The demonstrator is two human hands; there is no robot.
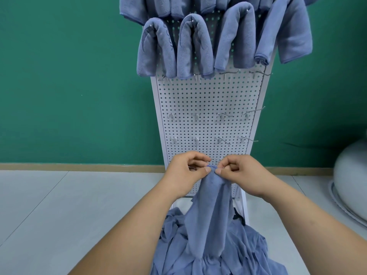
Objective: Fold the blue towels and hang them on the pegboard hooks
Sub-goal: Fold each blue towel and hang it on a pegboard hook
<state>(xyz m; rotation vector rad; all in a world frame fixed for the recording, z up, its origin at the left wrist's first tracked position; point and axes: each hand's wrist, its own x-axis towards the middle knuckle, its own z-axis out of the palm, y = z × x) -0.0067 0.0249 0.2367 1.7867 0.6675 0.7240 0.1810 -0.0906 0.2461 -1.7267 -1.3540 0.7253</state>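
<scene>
Now pinching the blue towel [210, 225] at its top edge, left hand [184, 173] and right hand [244, 173] thumb-to-finger — long axis straight down onto the towel pile [248, 251], bare pegboard hooks [195, 140] just above.

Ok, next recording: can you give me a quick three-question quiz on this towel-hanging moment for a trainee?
1. True or false: the left hand and the right hand both pinch the top of one blue towel.
2. Where does the pile of loose towels lie? A) on the floor at the foot of the pegboard; B) on a table; C) in a basket.
3. Fill in: the hooks in the two rows just above the hands are ___ (bare or loaded).
Key: 1 true; 2 A; 3 bare.
</scene>
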